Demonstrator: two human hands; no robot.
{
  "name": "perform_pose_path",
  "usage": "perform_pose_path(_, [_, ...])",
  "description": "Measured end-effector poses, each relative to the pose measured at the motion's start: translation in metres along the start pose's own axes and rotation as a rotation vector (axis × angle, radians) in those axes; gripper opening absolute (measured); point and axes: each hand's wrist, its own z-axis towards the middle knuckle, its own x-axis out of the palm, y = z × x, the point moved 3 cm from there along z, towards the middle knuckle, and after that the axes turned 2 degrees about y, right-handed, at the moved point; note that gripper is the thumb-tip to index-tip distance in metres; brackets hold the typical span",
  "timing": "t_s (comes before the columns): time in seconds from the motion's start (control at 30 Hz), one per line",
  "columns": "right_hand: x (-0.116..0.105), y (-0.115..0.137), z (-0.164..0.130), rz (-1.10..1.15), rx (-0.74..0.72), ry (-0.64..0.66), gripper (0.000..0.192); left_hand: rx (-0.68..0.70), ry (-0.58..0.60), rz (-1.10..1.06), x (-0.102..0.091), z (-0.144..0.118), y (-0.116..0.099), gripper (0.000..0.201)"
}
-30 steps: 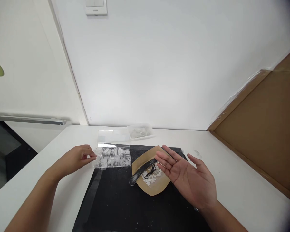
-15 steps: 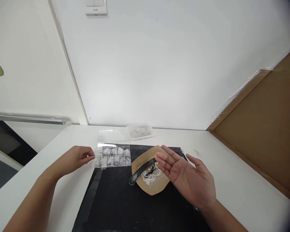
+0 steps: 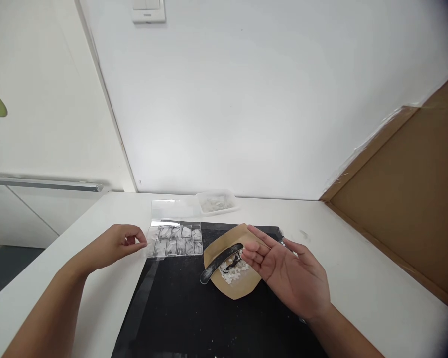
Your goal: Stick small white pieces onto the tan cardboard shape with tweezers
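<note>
My left hand (image 3: 125,243) is at the left edge of a clear compartment box (image 3: 175,256), thumb and forefinger pinched together. Whatever lies between those fingertips is too small to make out. White and clear nail tips (image 3: 181,245) fill the box's compartments, and its transparent lid (image 3: 171,209) lies open behind. Palm up, my right hand (image 3: 293,276) is held over the right side of a brown paper dish (image 3: 234,293); its fingers are apart and slightly curled, with nothing visible on the palm. A curved black nail file (image 3: 218,263), dusted white, rests across the dish beside white clippings (image 3: 233,273).
Under the dish and part of the box lies a black mat (image 3: 194,318) on a white table (image 3: 104,303). A white tub (image 3: 217,203) of clear pieces stands at the back by the wall. Brown cardboard (image 3: 406,189) borders the right side.
My right hand has shifted slightly left, and its middle, ring and little fingers have curled inward more. My left hand stays at the box's edge, still pinched.
</note>
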Motion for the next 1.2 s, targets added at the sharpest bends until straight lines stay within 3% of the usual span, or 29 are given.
perform_pose_path(0.53, [0.008,0.003,-0.009,-0.064,-0.001,0.047,0.064,0.006,0.009,0.015,0.008,0.008,0.004,0.032])
perform_pose_path(0.83, [0.010,0.006,-0.009,-0.185,-0.015,0.072,0.058,0.112,-0.077,-0.030,0.005,0.005,-0.006,0.030])
perform_pose_path(0.9, [0.009,0.006,-0.008,-0.253,-0.034,0.080,0.050,0.145,-0.113,-0.052,0.007,0.006,-0.009,0.031])
perform_pose_path(1.0, [0.003,0.003,-0.006,-0.453,-0.095,0.088,0.020,0.204,-0.155,-0.091,0.013,0.009,-0.016,0.030])
perform_pose_path(1.2, [-0.004,-0.009,-0.001,-0.881,-0.243,0.147,0.039,0.331,-0.230,-0.232,0.033,0.012,-0.056,0.029])
